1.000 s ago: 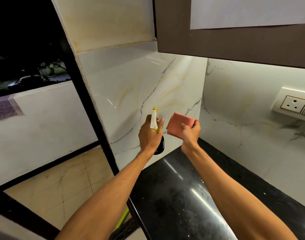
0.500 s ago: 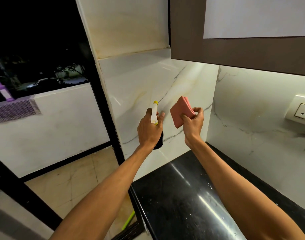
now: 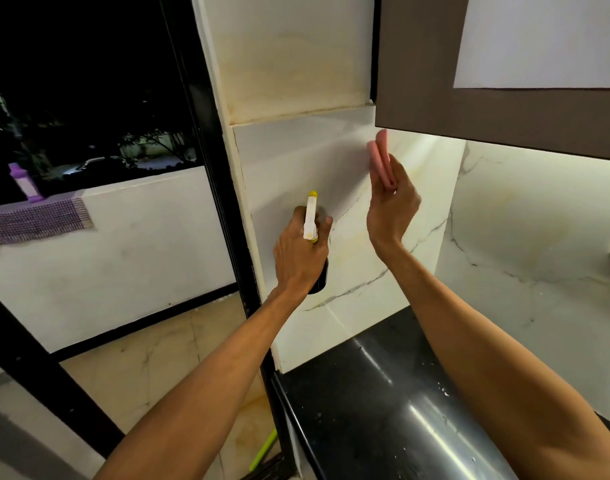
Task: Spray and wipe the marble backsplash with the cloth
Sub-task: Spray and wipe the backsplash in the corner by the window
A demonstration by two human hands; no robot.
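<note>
**Corner of a kitchen, wiping about to begin.** The marble backsplash [image 3: 289,161] forms the left panel of the corner. Since a second ago, the right hand [image 3: 393,206] has carried the cloth [image 3: 381,150] from mid-height to the panel's upper part, just under the cabinet [image 3: 469,109]. The cloth now shows edge-on, pinched between fingers and thumb. Whether it touches the marble cannot be told.

The left hand [image 3: 300,251] grips the spray bottle [image 3: 310,216] at much the same height as before, with the nozzle towards the panel. Spraying appears to be giving way to a first wipe from the top, though no wet patch can be made out.

**Limits of the stroke:**
- Above: the cabinet's lower edge.
- Left: the black frame [image 3: 224,202].
- Right: the inner corner.
- Below: the countertop [image 3: 365,410].

Open room lies downward and rightward. The bottle stands near the panel's lower left, in the path of a leftward stroke.
</note>
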